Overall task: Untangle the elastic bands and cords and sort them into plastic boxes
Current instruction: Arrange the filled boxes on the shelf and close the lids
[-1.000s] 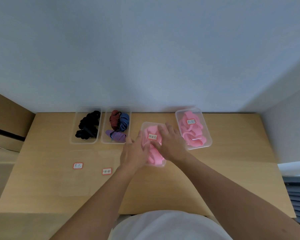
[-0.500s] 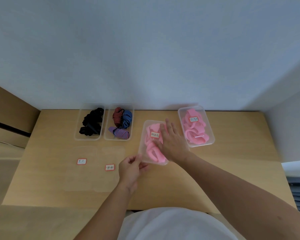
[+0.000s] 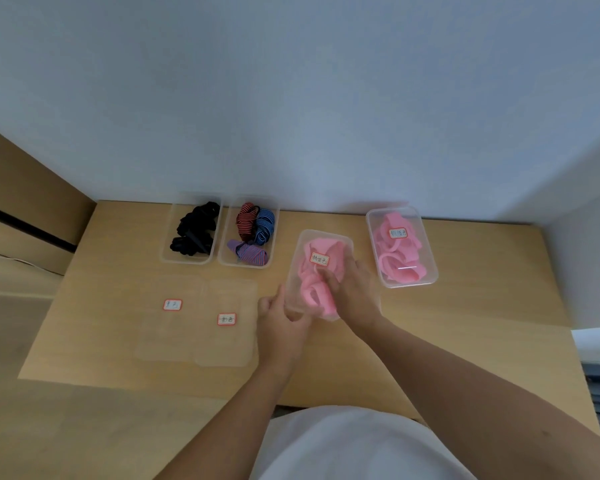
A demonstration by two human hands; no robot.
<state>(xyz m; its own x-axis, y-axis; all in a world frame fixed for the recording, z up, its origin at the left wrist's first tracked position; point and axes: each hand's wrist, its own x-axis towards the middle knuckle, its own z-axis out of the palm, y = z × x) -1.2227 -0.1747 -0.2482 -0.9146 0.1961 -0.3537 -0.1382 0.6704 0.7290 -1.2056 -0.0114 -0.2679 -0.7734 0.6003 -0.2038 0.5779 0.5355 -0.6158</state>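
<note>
I view through one head-worn wide-angle camera, facing forward and down, close over the table (image 3: 465, 327) toward the wall (image 3: 291, 98).

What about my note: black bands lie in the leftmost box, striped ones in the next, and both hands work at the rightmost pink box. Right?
Not quite. In the head view the left hand and right hand are at the third box from the left, also pink-filled; the rightmost box stands apart from them. Black bands and striped bands are as noted.

Table (image 3: 465, 341) free near right; lids (image 3: 201, 341) lie left, boxes (image 3: 430, 277) stand behind.
</note>
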